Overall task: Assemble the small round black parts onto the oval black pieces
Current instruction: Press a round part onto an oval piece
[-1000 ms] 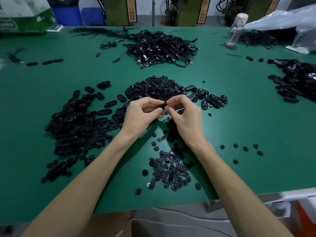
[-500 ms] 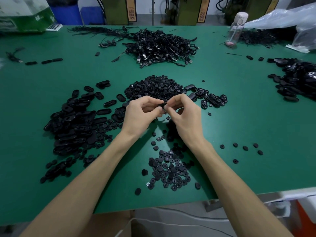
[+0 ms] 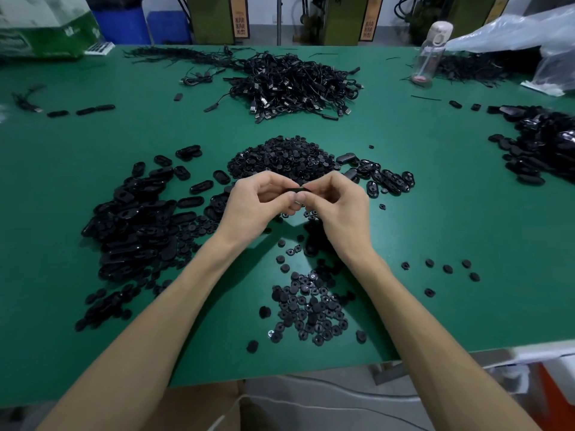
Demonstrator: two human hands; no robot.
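My left hand (image 3: 253,206) and my right hand (image 3: 337,209) meet above the middle of the green table (image 3: 466,213), both pinching one oval black piece (image 3: 295,190) held edge-on between the fingertips. Whether a round part sits in it is hidden by my fingers. A heap of small round black parts (image 3: 281,157) lies just beyond my hands. Another patch of round parts (image 3: 311,309) lies between my forearms. A large pile of oval black pieces (image 3: 133,219) spreads at the left. A short group of oval pieces (image 3: 385,178) lies to the right of my hands.
A tangle of black cables (image 3: 295,82) lies at the back centre. More black pieces (image 3: 544,144) are heaped at the right edge. A clear bottle (image 3: 431,54) and plastic bags (image 3: 529,32) stand at the back right, a green box (image 3: 43,29) at the back left.
My hands stay together in the same spot. My fingers have shifted on the oval piece, which now shows edge-on between the fingertips.
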